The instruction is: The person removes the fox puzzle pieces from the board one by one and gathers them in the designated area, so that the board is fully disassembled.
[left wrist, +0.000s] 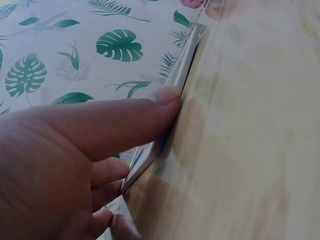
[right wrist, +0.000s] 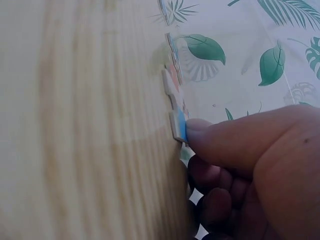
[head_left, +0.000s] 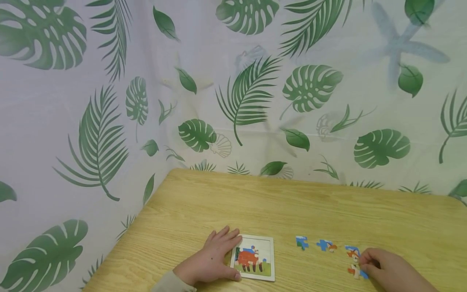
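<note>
My left hand point(head_left: 213, 259) rests at the left side of a white-framed puzzle board point(head_left: 270, 259), fingers spread straight along its edge. Its thumb touches the near edge, also seen in the left wrist view. The board holds a partly filled picture of a red animal on grass, with bare tray in its upper part. To the right, my right hand point(head_left: 392, 267) has curled fingers and pinches the blue end of a puzzle piece point(head_left: 363, 274). In the right wrist view the thumb lies on that blue piece point(right wrist: 180, 126); the fingertips behind are partly hidden.
Between the hands lie a blue-green puzzle piece point(head_left: 301, 242) and a blue-orange piece cluster point(head_left: 324, 245). A fox-face piece point(head_left: 352, 252) lies just above the right fingertips. The wooden table point(head_left: 255, 202) meets a leaf-print curtain point(head_left: 255, 154) at the back and left.
</note>
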Available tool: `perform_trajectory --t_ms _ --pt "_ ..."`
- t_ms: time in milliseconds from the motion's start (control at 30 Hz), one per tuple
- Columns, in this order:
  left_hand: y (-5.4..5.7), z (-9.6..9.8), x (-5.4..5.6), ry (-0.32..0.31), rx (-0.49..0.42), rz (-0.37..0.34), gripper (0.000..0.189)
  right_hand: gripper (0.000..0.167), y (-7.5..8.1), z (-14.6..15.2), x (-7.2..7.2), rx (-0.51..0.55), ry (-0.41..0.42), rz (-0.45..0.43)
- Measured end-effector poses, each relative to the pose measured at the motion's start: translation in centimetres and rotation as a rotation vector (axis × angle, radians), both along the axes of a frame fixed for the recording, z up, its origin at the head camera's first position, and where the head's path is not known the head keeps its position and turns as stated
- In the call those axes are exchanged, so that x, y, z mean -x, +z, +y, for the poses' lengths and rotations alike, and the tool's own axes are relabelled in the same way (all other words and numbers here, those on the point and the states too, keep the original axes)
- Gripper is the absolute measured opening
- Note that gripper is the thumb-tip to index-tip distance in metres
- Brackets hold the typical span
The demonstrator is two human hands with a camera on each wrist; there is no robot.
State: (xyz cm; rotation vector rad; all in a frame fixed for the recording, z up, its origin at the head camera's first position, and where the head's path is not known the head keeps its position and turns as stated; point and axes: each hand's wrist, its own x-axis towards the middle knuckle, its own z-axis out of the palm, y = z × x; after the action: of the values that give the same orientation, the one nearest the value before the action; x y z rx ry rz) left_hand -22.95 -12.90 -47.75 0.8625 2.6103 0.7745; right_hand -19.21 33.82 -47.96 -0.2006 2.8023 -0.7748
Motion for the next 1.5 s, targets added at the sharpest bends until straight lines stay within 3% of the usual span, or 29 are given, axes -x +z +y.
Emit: perform_trajectory --t_ms 367,1067,1500 --pt "0.0 -0.1 0.0 0.001 -0.015 0.0 0.097 0.005 0.2 0.1 -0.2 0.014 0.02 0.009" --pt "-0.3 0.0 0.3 -0.022 -0.019 0.035 0.087 0.016 0.6 0.0 -0.7 0.09 -0.129 -0.054" --pt "-0.2 -0.3 0.0 -0.061 0.002 0.06 0.071 0.02 2.1 -0.7 -1.0 0.146 -0.122 -0.04"
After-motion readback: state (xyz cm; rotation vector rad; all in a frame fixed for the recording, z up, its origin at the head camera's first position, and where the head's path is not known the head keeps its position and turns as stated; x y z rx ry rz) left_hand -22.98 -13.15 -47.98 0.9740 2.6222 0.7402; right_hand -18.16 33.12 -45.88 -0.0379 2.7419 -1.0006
